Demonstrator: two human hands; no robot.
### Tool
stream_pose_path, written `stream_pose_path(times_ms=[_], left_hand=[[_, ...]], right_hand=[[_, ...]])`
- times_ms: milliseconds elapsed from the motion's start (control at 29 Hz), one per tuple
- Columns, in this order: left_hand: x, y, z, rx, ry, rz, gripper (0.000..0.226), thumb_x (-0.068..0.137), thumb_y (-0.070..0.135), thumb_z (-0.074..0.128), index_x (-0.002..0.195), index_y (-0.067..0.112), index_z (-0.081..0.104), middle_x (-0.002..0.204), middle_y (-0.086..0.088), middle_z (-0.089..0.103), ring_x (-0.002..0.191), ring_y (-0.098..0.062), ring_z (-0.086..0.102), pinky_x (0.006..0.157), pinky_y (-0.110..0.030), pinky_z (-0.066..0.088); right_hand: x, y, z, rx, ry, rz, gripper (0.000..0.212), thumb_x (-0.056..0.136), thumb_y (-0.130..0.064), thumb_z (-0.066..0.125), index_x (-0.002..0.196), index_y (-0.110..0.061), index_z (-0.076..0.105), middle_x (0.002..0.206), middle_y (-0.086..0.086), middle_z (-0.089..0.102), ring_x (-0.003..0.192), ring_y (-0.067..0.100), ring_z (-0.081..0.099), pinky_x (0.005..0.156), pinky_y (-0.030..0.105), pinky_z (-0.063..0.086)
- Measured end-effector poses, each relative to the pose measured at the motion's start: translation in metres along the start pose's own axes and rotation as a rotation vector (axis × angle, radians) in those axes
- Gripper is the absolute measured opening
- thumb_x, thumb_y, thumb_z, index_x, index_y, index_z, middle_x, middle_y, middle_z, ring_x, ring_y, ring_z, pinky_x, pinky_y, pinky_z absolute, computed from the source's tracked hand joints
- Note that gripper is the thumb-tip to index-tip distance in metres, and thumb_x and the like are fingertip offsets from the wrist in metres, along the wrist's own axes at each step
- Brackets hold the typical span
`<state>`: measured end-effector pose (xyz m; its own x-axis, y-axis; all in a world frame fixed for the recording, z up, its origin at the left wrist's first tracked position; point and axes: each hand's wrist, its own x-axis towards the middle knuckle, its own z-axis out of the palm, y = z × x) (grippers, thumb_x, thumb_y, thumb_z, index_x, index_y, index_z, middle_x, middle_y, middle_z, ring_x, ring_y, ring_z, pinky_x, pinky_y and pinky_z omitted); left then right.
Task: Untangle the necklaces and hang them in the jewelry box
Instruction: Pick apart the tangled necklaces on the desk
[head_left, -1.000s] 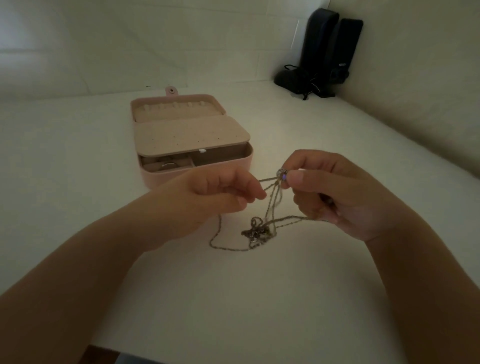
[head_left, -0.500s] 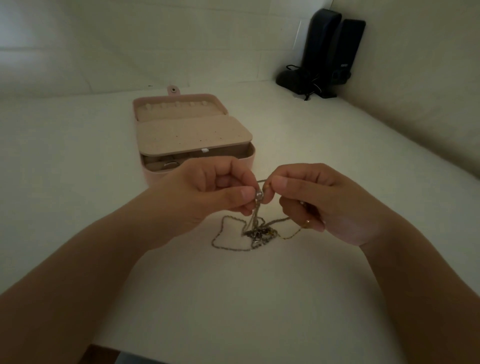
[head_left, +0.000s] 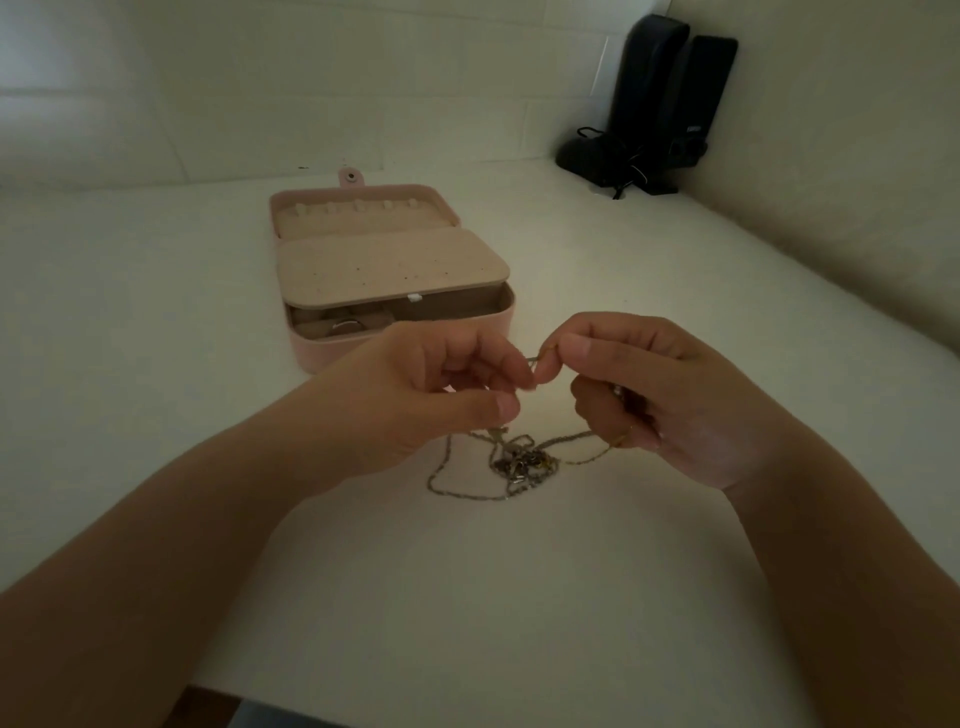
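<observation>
One jewelry box, open, on table. In front of it: tangled necklaces, perhaps two; left hand and right hand, each grip pinching chain.

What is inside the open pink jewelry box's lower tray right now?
In the pink jewelry box, a ring sits in the front-left compartment. The beige earring panel covers most of the tray, and the left hand hides the front edge.
</observation>
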<state>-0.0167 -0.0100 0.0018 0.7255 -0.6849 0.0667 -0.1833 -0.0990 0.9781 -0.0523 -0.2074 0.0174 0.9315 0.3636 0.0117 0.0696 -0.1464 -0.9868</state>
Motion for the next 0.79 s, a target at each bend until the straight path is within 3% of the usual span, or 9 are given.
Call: stream_pose_path(times_ms=[69, 207, 310, 379, 517, 690, 793], left_hand=[[-0.001, 0.000, 0.001, 0.111, -0.051, -0.018, 0.013, 0.063, 0.036, 0.069, 0.076, 0.035, 0.068, 0.075, 0.012, 0.067, 0.073, -0.003, 0.060, 0.073, -0.018, 0.047], [0.000, -0.001, 0.002, 0.080, -0.087, -0.059, 0.010, 0.070, 0.024, 0.066, 0.076, 0.032, 0.068, 0.092, 0.008, 0.072, 0.092, -0.009, 0.067, 0.085, -0.024, 0.051], [-0.002, 0.002, 0.003, 0.001, -0.096, -0.046, 0.008, 0.077, 0.014, 0.066, 0.082, 0.021, 0.066, 0.081, 0.001, 0.074, 0.078, -0.011, 0.069, 0.073, -0.019, 0.053], [-0.003, 0.005, 0.003, -0.041, -0.066, -0.064, 0.016, 0.070, 0.020, 0.062, 0.085, 0.017, 0.064, 0.074, 0.000, 0.073, 0.067, -0.012, 0.068, 0.066, -0.020, 0.055], [-0.003, 0.008, 0.003, -0.076, -0.010, -0.065, 0.017, 0.066, 0.023, 0.061, 0.081, 0.018, 0.065, 0.067, -0.002, 0.071, 0.057, -0.015, 0.066, 0.057, -0.022, 0.054], [-0.003, 0.009, 0.003, -0.069, -0.036, -0.075, 0.028, 0.066, 0.027, 0.062, 0.094, 0.026, 0.068, 0.059, 0.000, 0.064, 0.053, -0.010, 0.061, 0.053, -0.017, 0.049], [-0.003, 0.010, 0.003, -0.061, -0.076, -0.047, 0.017, 0.075, 0.026, 0.067, 0.092, 0.028, 0.071, 0.055, 0.000, 0.060, 0.049, -0.010, 0.059, 0.051, -0.017, 0.048]], right_hand=[[-0.001, 0.000, -0.002, 0.076, -0.007, -0.026, 0.020, 0.088, -0.026, 0.053, 0.075, -0.024, 0.068, 0.036, -0.007, 0.036, 0.034, 0.007, 0.024, 0.040, 0.017, 0.025], [-0.001, -0.001, -0.006, 0.246, -0.025, -0.107, 0.018, 0.076, -0.039, 0.059, 0.077, -0.023, 0.068, 0.036, -0.008, 0.039, 0.035, 0.012, 0.018, 0.039, 0.021, 0.017], [-0.001, -0.002, -0.011, 0.329, 0.027, -0.144, 0.017, 0.075, -0.037, 0.058, 0.077, -0.022, 0.066, 0.037, -0.009, 0.042, 0.035, 0.012, 0.017, 0.039, 0.018, 0.018], [-0.001, -0.003, -0.012, 0.330, 0.068, -0.137, 0.017, 0.076, -0.034, 0.053, 0.076, -0.022, 0.065, 0.039, -0.007, 0.045, 0.033, 0.008, 0.022, 0.037, 0.017, 0.018], [-0.001, -0.003, -0.013, 0.302, 0.107, -0.068, 0.022, 0.086, -0.024, 0.047, 0.077, -0.023, 0.067, 0.042, -0.002, 0.050, 0.030, 0.006, 0.026, 0.035, 0.018, 0.016], [-0.003, -0.004, -0.011, 0.264, 0.111, -0.062, 0.009, 0.077, -0.026, 0.060, 0.080, -0.025, 0.068, 0.034, -0.007, 0.039, 0.030, 0.007, 0.022, 0.037, 0.019, 0.013], [-0.003, -0.004, -0.010, 0.251, 0.092, -0.063, 0.012, 0.076, -0.025, 0.058, 0.081, -0.024, 0.069, 0.032, -0.008, 0.036, 0.031, 0.010, 0.018, 0.038, 0.020, 0.012]])
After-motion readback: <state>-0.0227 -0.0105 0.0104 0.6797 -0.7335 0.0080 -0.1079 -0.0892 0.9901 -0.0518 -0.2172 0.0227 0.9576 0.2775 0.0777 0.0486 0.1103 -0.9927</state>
